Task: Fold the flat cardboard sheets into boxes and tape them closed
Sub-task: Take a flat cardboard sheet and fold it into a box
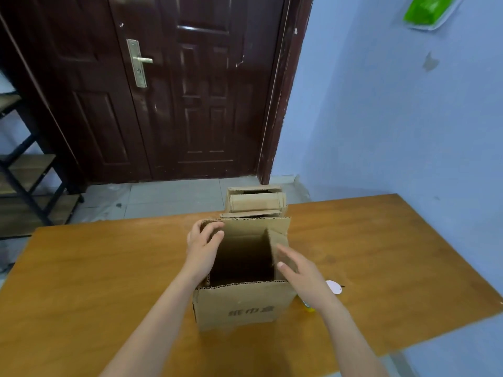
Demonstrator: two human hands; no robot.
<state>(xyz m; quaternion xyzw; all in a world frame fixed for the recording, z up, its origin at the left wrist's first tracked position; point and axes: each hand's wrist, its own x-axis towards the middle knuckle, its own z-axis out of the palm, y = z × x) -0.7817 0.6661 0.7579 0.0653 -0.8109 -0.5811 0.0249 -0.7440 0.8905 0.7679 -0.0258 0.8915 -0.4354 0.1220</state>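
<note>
Head view: orange-brown wooden surface (109,268) fills the lower frame, its right edge near a pale blue wall (394,118). An open-topped cardboard box (242,306) stands upright near the middle of the surface, dark print on its near face, flaps up. Left hand (202,250): grip curled over the box's far-left top edge, fingers bent around the cardboard. Right hand (302,273): grip open, fingers spread and flat against the outside of the right flap, nothing enclosed. Second cardboard box (255,201) sits at the far edge of the surface, just behind the first. Small white object (334,287) and a partly hidden yellow item (309,307) lie right of the box; cannot identify either. Dark brown door (177,91) with metal handle (139,62) beyond; grey tile floor (168,197); black-framed shelf (27,172) at left; green item (427,10) high on the wall.
</note>
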